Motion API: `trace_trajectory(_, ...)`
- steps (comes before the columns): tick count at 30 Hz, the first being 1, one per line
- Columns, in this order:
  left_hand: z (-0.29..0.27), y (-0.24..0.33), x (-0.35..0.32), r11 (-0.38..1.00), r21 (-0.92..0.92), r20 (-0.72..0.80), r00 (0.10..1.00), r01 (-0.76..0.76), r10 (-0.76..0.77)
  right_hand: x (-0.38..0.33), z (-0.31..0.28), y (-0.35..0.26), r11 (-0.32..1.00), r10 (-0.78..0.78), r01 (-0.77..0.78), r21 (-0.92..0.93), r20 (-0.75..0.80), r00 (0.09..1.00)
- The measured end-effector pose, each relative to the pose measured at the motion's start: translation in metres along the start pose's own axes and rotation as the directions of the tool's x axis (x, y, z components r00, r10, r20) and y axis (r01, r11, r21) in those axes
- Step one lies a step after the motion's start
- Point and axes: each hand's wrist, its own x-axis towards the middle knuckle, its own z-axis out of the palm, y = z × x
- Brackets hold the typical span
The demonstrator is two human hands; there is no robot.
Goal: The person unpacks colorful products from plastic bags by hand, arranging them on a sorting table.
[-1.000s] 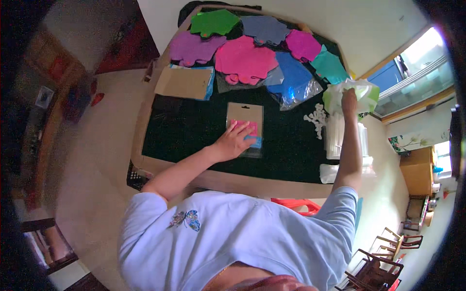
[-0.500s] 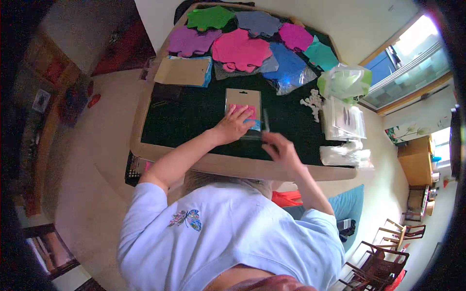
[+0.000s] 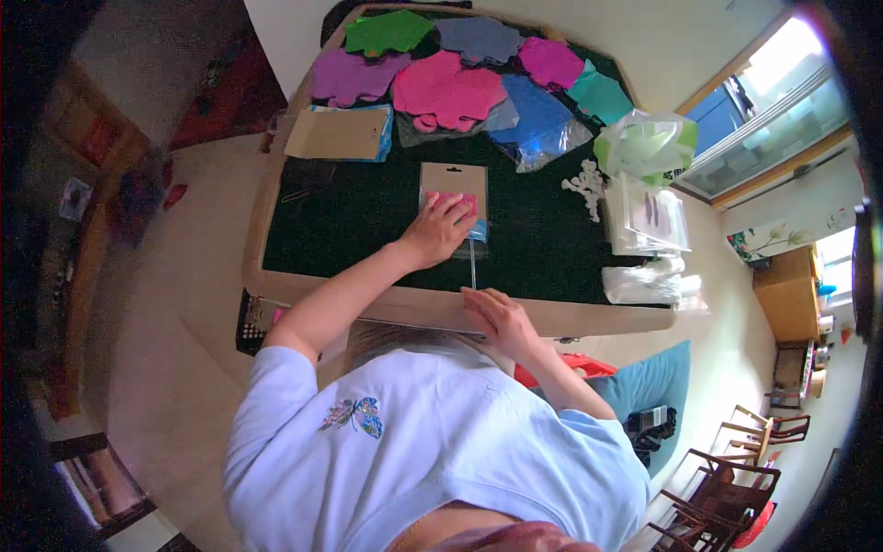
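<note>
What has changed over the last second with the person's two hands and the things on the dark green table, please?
The right hand left the white and green plastic bag at the table's right and came back to the near wooden table edge, by the thin rod; whether it grips the rod is unclear. The left hand stayed pressed on the brown card packet, and the coloured felt shapes stayed put.

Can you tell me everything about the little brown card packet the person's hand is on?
The brown card packet is a flat rectangle that looks like cardboard, with a small hanging slot near its far edge. Its near part looks like a clear bag with something pink and a bit of blue inside. It lies flat on the dark green tabletop, about the middle. The left hand presses on its near end, covering part of it. A thin straight stick lies just beside its near corner.
</note>
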Motion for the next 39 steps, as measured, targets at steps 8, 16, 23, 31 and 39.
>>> trace_trajectory(8, -0.004, 0.005, 0.002, 0.998, -0.049, 0.001, 0.999, 0.039, -0.038, 0.006, 0.01, -0.001, 0.999, -0.001, 0.0, -0.035, -0.036, 0.999)
trace_trajectory(16, -0.004, 0.003, 0.001, 0.998, -0.052, -0.025, 0.999, 0.036, -0.037, 0.032, 0.021, 0.022, 0.983, 0.077, -0.114, -0.144, -0.242, 0.967)
trace_trajectory(23, -0.007, 0.005, 0.001, 0.998, -0.045, -0.002, 0.999, 0.032, -0.033, 0.072, 0.006, 0.053, 0.899, 0.193, -0.322, -0.299, -0.39, 0.9)
trace_trajectory(31, -0.004, 0.005, 0.002, 0.999, -0.029, -0.07, 0.997, 0.029, -0.031, 0.059, 0.004, 0.05, 0.703, 0.554, -0.143, 0.696, -0.41, 0.725)
trace_trajectory(39, -0.002, 0.004, 0.003, 1.0, -0.013, -0.087, 0.996, 0.017, -0.018, 0.055, 0.012, 0.045, 0.12, 0.726, 0.127, 0.985, -0.174, 0.665)
